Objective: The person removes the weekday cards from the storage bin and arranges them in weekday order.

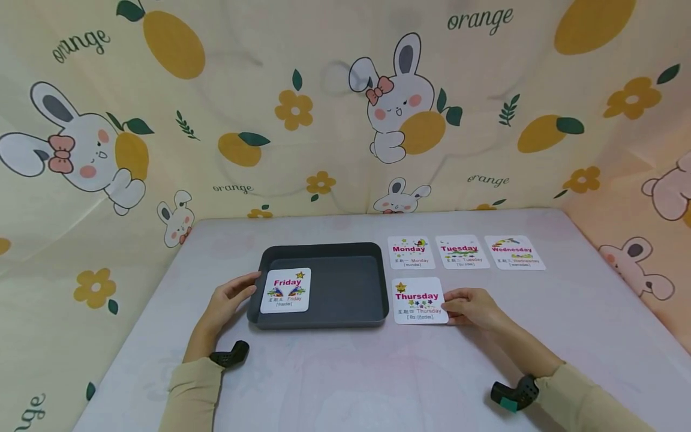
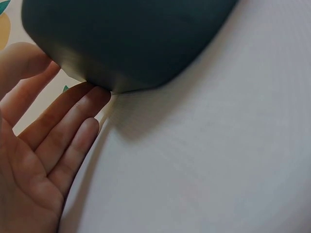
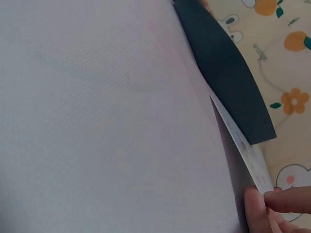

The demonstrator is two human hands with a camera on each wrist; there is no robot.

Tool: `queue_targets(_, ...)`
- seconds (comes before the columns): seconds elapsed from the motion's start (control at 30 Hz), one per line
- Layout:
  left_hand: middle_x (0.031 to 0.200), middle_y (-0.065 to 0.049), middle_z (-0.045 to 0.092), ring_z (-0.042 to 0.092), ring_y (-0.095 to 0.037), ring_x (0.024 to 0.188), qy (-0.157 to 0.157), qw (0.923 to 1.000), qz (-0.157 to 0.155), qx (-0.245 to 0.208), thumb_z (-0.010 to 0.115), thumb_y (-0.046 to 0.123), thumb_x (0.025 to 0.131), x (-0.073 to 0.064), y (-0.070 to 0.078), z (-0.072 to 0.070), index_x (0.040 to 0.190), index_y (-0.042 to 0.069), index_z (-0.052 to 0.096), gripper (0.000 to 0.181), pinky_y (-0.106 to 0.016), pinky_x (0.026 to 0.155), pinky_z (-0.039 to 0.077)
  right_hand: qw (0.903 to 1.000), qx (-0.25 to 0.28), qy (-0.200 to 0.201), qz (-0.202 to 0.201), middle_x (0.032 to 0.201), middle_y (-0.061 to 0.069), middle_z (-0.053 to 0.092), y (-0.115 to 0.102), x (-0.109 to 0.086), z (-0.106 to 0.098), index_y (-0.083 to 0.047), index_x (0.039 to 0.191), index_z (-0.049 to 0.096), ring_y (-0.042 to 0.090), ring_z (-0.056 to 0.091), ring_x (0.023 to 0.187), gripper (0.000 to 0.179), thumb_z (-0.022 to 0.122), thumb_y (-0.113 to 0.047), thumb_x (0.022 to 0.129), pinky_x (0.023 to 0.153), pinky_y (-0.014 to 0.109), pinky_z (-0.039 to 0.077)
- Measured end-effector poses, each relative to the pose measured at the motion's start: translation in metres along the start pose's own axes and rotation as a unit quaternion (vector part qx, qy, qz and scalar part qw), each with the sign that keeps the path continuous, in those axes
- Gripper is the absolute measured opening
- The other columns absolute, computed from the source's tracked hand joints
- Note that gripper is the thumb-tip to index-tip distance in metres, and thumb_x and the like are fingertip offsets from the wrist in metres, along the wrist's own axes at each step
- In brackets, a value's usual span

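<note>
Right hand (image 1: 471, 309) pinches the right edge of the Thursday card (image 1: 419, 300), which is on the table (image 1: 345, 384) just right of the dark tray (image 1: 324, 318), under the Monday card (image 1: 411, 252). Left hand (image 1: 229, 300), fingers straight, steadies the tray's left wall. The Friday card (image 1: 286, 290) lies in the tray. Likely step: placing Thursday; next probably release it and reach for Friday.

Head view high, facing down-forward over table (image 1: 345, 372); 2 wrist views close, sharing tray (image 1: 324, 321).
</note>
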State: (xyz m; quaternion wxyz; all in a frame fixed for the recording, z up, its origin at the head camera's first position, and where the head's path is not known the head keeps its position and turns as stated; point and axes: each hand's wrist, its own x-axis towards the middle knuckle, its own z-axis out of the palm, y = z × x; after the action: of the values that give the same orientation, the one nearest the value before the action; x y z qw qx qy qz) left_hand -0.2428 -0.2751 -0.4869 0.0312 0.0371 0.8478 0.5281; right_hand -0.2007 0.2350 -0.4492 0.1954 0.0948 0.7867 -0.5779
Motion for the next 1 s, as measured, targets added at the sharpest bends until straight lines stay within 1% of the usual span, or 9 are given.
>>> queue_targets(0.03,0.147,-0.009,0.051,0.044,0.023,0.112,-0.001,1.0,0.001,-0.002,0.057,0.036,0.096,-0.0001,0.0001,0.0002,0.138,0.013,0.053,0.047,0.001,0.094,0.036,1.0,-0.005,0.002,-0.001,0.079,-0.006,0.07,-0.0005,-0.0004,0.0006,0.015,0.121,0.051,0.006,0.061,0.068,0.041,0.063,-0.008,0.09,0.062,0.02,0.057)
queue_targets(0.2,0.147,-0.009,0.051,0.045,0.022,0.113,-0.001,1.0,0.004,0.002,0.057,0.036,0.096,0.0006,-0.0006,0.0003,0.138,0.014,0.053,0.047,-0.001,0.096,0.038,0.9995,-0.028,0.009,-0.008,0.074,-0.006,0.069,-0.0019,-0.0005,0.0009,0.015,0.119,0.052,0.006,0.061,0.065,0.038,0.063,-0.007,0.09,0.061,0.021,0.057)
queue_targets(0.43,0.147,-0.011,0.051,0.044,0.025,0.109,0.0,1.0,0.004,-0.002,0.057,0.035,0.096,0.0005,0.0008,-0.0006,0.138,0.013,0.053,0.047,0.001,0.094,0.035,0.9977,-0.062,0.025,-0.008,0.069,-0.004,0.066,-0.0018,0.0001,0.0005,0.013,0.113,0.055,0.009,0.06,0.06,0.033,0.064,-0.009,0.09,0.058,0.022,0.057)
queue_targets(0.7,0.146,-0.011,0.051,0.045,0.025,0.108,-0.004,0.9999,0.007,-0.013,0.058,0.032,0.096,-0.0007,0.0036,-0.0003,0.138,0.012,0.053,0.046,0.002,0.092,0.035,0.9916,-0.115,0.039,-0.045,0.067,-0.001,0.067,-0.0015,-0.0031,-0.0015,0.012,0.106,0.058,0.01,0.061,0.058,0.028,0.066,-0.01,0.089,0.055,0.023,0.056)
queue_targets(0.8,0.146,-0.011,0.052,0.046,0.025,0.108,-0.003,0.9999,0.007,-0.01,0.058,0.031,0.096,-0.0011,0.0038,-0.0005,0.138,0.012,0.053,0.046,0.002,0.092,0.035,0.9902,-0.124,0.037,-0.053,0.067,0.001,0.066,-0.0025,-0.0056,-0.0022,0.011,0.104,0.059,0.012,0.061,0.059,0.028,0.065,-0.011,0.089,0.056,0.023,0.056)
queue_targets(1.0,0.145,-0.011,0.053,0.045,0.025,0.107,0.0,1.0,0.009,0.0,0.058,0.032,0.096,-0.001,0.0025,-0.0007,0.137,0.012,0.054,0.046,0.001,0.093,0.034,0.9929,-0.105,0.022,-0.052,0.072,0.003,0.07,-0.0044,-0.0066,-0.0011,0.013,0.107,0.058,0.012,0.063,0.061,0.031,0.065,-0.012,0.09,0.059,0.024,0.057)
